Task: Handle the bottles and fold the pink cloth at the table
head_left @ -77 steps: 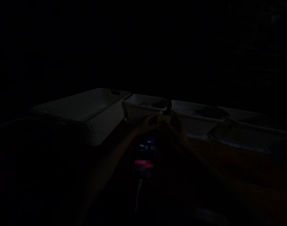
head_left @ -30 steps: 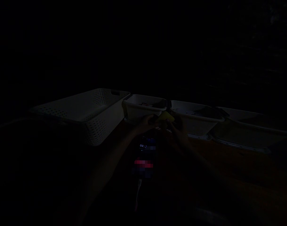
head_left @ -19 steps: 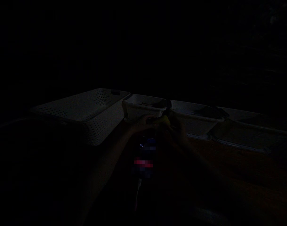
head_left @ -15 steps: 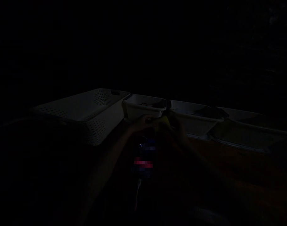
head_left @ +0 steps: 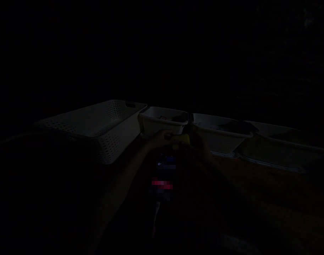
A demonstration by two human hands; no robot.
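Observation:
The scene is very dark. My left hand and my right hand meet in front of the white bins, both closed around a small yellow object that I cannot identify. The object sits between the fingertips of both hands, just above a lit phone screen lying on the table with a cable at its near end.
A white perforated basket stands at the left. To its right, a row of white bins runs along the wooden table, with dark contents I cannot make out. A further tray lies at the far right.
The yellow object has turned and dropped slightly between my hands; a second ago it stood higher and tilted toward the right. Both hands stay in the same place.

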